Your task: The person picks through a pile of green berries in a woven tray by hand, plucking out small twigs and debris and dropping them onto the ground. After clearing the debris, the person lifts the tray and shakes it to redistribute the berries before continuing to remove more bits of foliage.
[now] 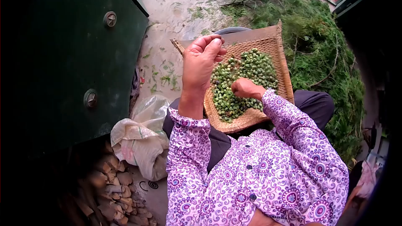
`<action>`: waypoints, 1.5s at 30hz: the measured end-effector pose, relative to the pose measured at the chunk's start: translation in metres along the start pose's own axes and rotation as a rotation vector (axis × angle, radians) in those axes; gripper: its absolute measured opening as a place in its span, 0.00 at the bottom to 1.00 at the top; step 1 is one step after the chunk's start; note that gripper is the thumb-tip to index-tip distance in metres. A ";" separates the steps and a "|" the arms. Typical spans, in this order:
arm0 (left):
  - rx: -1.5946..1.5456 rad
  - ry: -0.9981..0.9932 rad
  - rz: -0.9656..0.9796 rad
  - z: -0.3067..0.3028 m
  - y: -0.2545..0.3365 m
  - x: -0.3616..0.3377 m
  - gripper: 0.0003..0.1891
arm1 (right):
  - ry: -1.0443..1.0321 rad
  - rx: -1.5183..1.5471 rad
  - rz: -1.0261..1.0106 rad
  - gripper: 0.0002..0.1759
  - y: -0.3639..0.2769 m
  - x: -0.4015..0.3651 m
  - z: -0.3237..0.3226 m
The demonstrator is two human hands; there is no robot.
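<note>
A woven wicker tray [234,127] rests across the lap, spread with many small green cones [259,65]. My left hand [203,60] is raised above the tray's left far side, its fingers curled and the thumb pressed against them; anything in the pinch is hidden or too small to see. Low over the middle of the heap, my right hand [247,88] is closed, knuckles towards the cones. Its fingertips are turned away, so I cannot make out what they hold.
Cut green branches [318,37] are piled on the right. A whitish woven sack [144,138] lies at the left, near split firewood [119,192]. A dark green metal door [83,50] stands on the left. Behind the tray shows a grey rim [232,29].
</note>
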State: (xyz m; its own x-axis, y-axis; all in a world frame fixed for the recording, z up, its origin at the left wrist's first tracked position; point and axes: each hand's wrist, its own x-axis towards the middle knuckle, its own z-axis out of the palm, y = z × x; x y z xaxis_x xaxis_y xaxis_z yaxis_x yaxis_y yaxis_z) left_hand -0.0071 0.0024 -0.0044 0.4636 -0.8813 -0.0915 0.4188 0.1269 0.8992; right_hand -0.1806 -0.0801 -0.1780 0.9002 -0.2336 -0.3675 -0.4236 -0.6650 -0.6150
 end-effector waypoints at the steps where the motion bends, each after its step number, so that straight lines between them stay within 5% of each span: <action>1: -0.004 -0.005 -0.004 0.001 0.000 0.000 0.09 | 0.014 -0.042 0.000 0.05 -0.003 0.002 0.003; 13: 0.043 -0.028 0.000 0.006 -0.006 0.002 0.09 | 0.107 -0.071 0.185 0.06 0.013 -0.003 0.021; 16: 0.102 -0.037 0.007 0.008 -0.009 0.002 0.08 | 0.250 0.156 0.195 0.09 0.023 -0.021 0.006; 19: 0.193 -0.082 0.011 0.012 -0.014 0.001 0.09 | 0.211 0.647 0.414 0.08 0.010 -0.042 -0.019; 23: 0.387 -0.157 -0.020 0.020 -0.035 -0.001 0.12 | 0.263 0.890 0.323 0.07 -0.004 -0.063 -0.038; 27: 0.803 -0.208 -0.003 0.022 -0.077 -0.003 0.26 | 0.368 0.960 0.189 0.05 -0.029 -0.086 -0.059; 32: 0.540 -0.310 -0.214 0.033 -0.094 -0.007 0.28 | 0.491 1.024 0.137 0.04 -0.051 -0.107 -0.080; 34: 0.274 -0.443 -0.496 0.037 -0.085 -0.010 0.21 | 0.505 1.023 0.123 0.04 -0.049 -0.110 -0.079; 37: 0.302 -0.545 -0.503 0.036 -0.096 -0.008 0.12 | 0.516 0.991 0.135 0.04 -0.045 -0.115 -0.080; 39: 0.383 -0.526 -0.460 0.037 -0.100 -0.011 0.09 | 0.615 0.555 0.116 0.05 -0.036 -0.120 -0.080; 41: 1.013 -0.533 -0.057 0.040 -0.084 -0.018 0.11 | 0.802 0.186 0.127 0.05 -0.026 -0.129 -0.093; 43: 1.059 -0.596 -0.117 0.034 -0.085 -0.017 0.13 | 0.984 0.610 0.209 0.06 0.019 -0.134 -0.095; 44: 1.264 -0.704 -0.113 0.034 -0.082 -0.020 0.14 | 1.191 0.408 0.257 0.13 0.047 -0.135 -0.092; 45: 1.471 -0.809 -0.106 0.035 -0.076 -0.022 0.14 | 1.183 0.136 0.488 0.19 0.068 -0.143 -0.092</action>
State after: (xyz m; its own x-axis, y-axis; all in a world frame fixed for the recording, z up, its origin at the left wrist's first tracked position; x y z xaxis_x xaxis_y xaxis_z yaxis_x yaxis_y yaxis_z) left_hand -0.0769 -0.0036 -0.0561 -0.2051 -0.9077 -0.3661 -0.8311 -0.0360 0.5549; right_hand -0.3289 -0.1571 -0.1024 0.1611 -0.9614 0.2228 -0.6767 -0.2720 -0.6841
